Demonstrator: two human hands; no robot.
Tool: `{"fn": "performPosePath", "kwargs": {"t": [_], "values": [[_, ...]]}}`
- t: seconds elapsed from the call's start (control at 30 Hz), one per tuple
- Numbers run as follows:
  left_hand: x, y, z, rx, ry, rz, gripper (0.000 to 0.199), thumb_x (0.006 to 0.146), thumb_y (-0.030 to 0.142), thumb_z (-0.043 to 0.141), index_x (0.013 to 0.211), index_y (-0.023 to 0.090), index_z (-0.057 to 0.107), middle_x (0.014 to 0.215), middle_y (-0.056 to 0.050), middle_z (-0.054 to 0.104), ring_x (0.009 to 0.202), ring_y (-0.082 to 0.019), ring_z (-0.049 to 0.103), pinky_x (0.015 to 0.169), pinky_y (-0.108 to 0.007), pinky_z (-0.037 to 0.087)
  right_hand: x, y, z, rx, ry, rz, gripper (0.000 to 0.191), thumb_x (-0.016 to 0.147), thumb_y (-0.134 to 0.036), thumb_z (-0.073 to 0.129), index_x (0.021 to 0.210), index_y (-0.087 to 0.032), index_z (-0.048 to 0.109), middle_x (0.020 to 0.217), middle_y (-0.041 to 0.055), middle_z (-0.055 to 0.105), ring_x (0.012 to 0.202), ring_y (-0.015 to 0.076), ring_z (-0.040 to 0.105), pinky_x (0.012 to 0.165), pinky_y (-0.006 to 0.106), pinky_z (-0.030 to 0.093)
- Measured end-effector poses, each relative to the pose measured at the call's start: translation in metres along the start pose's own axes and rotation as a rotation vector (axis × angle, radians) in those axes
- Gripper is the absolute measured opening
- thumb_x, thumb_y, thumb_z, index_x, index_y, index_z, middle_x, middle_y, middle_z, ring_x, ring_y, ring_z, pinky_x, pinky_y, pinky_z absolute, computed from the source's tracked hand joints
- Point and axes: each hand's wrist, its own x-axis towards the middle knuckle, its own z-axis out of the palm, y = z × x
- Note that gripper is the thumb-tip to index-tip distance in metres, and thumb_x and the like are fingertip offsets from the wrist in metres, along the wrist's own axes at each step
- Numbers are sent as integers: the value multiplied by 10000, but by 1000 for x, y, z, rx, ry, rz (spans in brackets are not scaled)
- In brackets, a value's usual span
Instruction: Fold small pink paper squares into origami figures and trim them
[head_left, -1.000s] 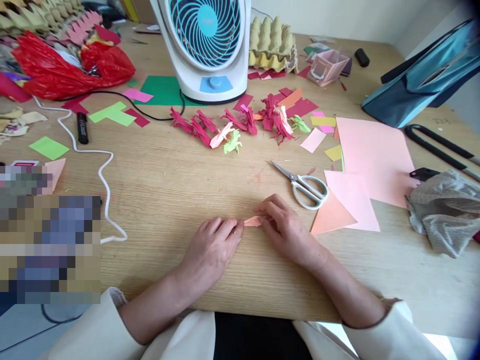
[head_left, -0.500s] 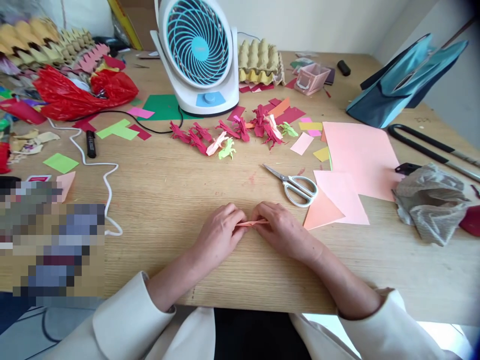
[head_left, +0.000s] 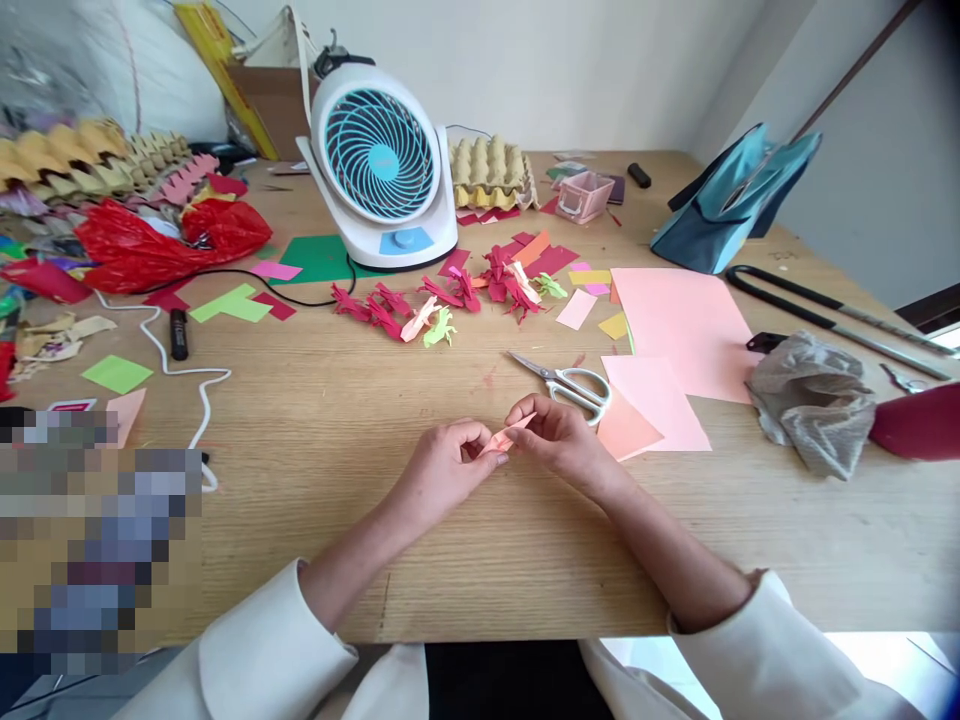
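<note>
Pale wall [head_left: 585,90] at the back; wood-grain table [head_left: 300,540] in front, near edge just short of the person's lap. White fan [head_left: 379,160] with blue grille stands toward the rear.

Both forearms slant inward over the near part of the tabletop, cream cuffs at mid-forearm. Left hand [head_left: 452,455] angles up and rightward, fingers curled, thumb reaching along the near side. Right hand [head_left: 561,440] comes in from the other side, wrist lower than knuckles in view, index finger arched over, thumb beneath. Both grasp one thing by pinching: left at one end, right close to the other.

That thing: a narrow folded peach paper piece [head_left: 504,438], between the two sets of fingertips, near the middle of the view. Long axis oblique, from lower left to upper right; a slim end points up-right, past the right thumb. Whether it clears the wood, cannot tell.

Just beyond the right hand, scissors [head_left: 585,390], blades pointing up-left, handles beside a peach folded sheet [head_left: 626,425]. Farther back, a row of folded paper figures [head_left: 466,290], crimson, pink and lime.

Markings: fan hub, black marker [head_left: 178,335] and a red-and-white card [head_left: 73,405] at left; all too small to read.
</note>
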Motion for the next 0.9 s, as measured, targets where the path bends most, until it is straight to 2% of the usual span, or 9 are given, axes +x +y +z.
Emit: {"fn": "performPosePath", "kwargs": {"t": [0.23,0.4,0.57,0.67,0.8,0.9], "values": [[9,-8,3,-88,-104,-36,297,778,345,636,616,173,457,574,60,421,539,-79,364,501,-209,271,-1,-2,-1,-31,-8,-36,270,812,-429,707,886,-210,568,765,10,647,720,162,627,687,318,488],[9,-8,5,-114,-82,13,308,783,328,621,599,174,428,571,59,397,545,-78,352,514,-209,277,1,-3,4,19,0,-23,309,794,-444,718,945,-229,555,740,-16,604,689,152,605,664,308,481],[10,-13,7,-149,-56,-17,376,816,413,626,597,166,445,552,64,357,525,-71,311,491,-208,233,4,-1,7,102,32,1,349,760,-434,754,948,-234,538,748,-21,597,695,152,610,664,303,478],[10,-19,5,-192,-67,-18,327,776,377,683,616,156,502,573,59,419,539,-71,352,507,-200,275,7,4,6,68,67,-35,303,788,-426,735,902,-224,540,732,-21,586,688,146,605,662,298,469],[11,-23,-1,-251,-72,-11,234,790,384,682,776,153,648,702,11,587,634,-104,490,577,-208,381,9,9,2,10,102,-50,302,803,-448,715,903,-226,536,730,-18,591,683,145,593,668,300,472],[11,-23,-5,-270,-89,-29,283,827,423,639,754,150,654,656,11,570,586,-96,467,537,-209,362,9,10,3,-9,94,-51,309,804,-455,712,914,-226,535,744,-10,605,697,150,595,675,302,479]]}}
